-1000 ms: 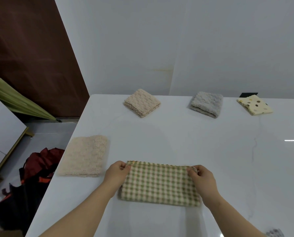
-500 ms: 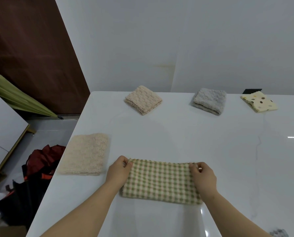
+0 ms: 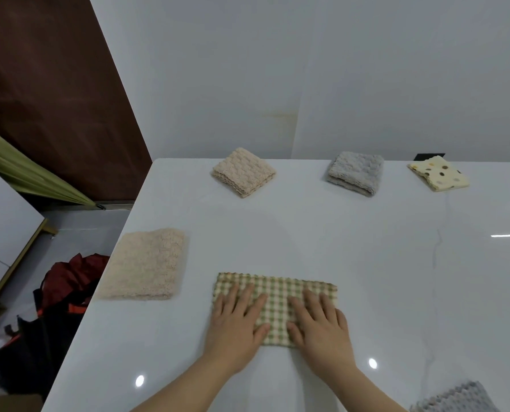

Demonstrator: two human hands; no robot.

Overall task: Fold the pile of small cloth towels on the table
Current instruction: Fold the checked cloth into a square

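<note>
Both hands, left hand [image 3: 236, 322] and right hand [image 3: 319, 322], lie flat with fingers spread, pressing the folded green checked towel [image 3: 277, 295] onto the near part of the white table [image 3: 307, 233].

Open counter [image 3: 307, 239] runs from the checked towel [image 3: 277, 292] to the row of folded towels [image 3: 355, 172] at the far edge. A cream towel [image 3: 147, 264] lies just left, and a grey cloth [image 3: 455, 399] fills the near right corner.

1. table [image 3: 366, 263]: glossy white, smooth, faintly veined like stone.
2. checked towel [image 3: 277, 295]: woven cloth, matt, waffled.
3. beige towel [image 3: 144, 263]: fluffy cloth.
4. grey towel [image 3: 356, 172]: plush cloth.
5. dotted towel [image 3: 439, 173]: smooth cloth.
</note>
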